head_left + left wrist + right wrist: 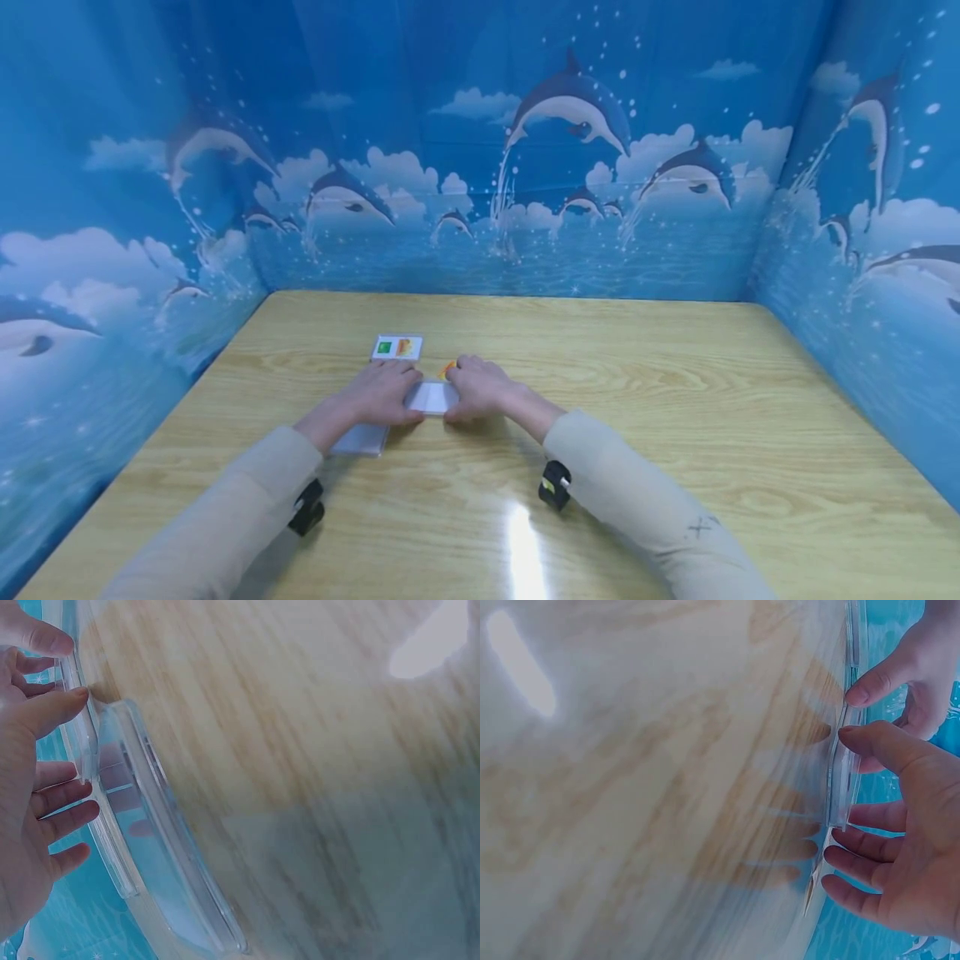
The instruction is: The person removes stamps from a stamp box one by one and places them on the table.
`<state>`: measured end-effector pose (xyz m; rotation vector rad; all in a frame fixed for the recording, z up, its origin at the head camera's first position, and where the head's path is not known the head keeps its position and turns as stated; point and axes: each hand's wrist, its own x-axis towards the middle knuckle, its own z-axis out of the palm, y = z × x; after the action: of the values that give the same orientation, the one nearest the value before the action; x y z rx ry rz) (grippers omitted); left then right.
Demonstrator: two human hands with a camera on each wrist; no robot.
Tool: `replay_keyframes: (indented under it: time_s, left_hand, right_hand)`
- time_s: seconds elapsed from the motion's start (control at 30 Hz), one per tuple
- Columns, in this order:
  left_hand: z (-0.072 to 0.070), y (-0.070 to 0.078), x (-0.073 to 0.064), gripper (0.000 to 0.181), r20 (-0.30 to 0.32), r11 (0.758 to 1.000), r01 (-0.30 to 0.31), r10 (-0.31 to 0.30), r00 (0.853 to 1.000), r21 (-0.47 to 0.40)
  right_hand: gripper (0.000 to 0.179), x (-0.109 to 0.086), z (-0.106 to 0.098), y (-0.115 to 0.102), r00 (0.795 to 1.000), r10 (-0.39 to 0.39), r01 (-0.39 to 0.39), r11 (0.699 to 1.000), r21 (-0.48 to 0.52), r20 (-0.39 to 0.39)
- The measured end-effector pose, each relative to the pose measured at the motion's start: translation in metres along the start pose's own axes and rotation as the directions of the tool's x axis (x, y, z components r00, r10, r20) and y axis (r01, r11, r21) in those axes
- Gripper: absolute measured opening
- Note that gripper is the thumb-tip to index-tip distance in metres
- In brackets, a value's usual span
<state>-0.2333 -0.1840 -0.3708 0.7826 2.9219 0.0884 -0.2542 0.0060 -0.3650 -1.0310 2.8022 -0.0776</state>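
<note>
Clear case [431,397] lay between left hand [382,393] and right hand [480,389], each pinching an end, long axis parallel to bench's far edge [525,297].

White on the panel [431,397] between left fingers [66,823] and right fingers [859,859], orange-yellow on the bit [446,371] at the right, green and orange on the white card [395,347] past the left, yellowish grain on the table [675,392] beneath, dolphins [573,93] on the blue curtain [390,67] beyond.
</note>
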Motion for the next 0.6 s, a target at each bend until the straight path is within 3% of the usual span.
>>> replay_keyframes:
  time_s: [0.6]
  left_hand:
    - [-0.0001, -0.0027, 0.0027, 0.066, 0.026, 0.999, 0.01, -0.009, 1.0, -0.034]
  right_hand:
    - [0.053, 0.0016, -0.0016, -0.0021, 0.999, 0.017, -0.02, 0.998, 0.057, 0.039]
